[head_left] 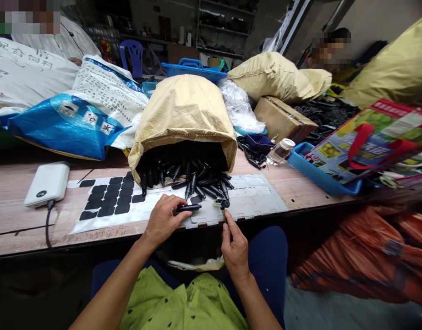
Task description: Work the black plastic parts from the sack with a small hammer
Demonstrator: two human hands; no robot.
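My left hand (pixel 165 219) is closed on a black, marker-like tube (pixel 189 208), which lies nearly level just above the table's front edge. My right hand (pixel 234 243) pinches the thin handle of a small tool with a black, roller-like head (pixel 221 203) and a yellow-green bit beside it; its exact kind is unclear. The tool's head is to the right of the tube, apart from it. Behind both hands, many similar black tubes (pixel 193 178) spill from a tan sack (pixel 186 107). Black rounded patches (pixel 109 201) sit in rows on a white sheet to the left.
A white power bank (pixel 47 183) with a cable stands at the left. Blue-and-white sacks (pixel 94 110) lie behind it. At the right are a clear jar (pixel 281 151), a blue basket (pixel 320 172) and a colourful bag (pixel 369 137). Another person (pixel 329 50) is at the back right.
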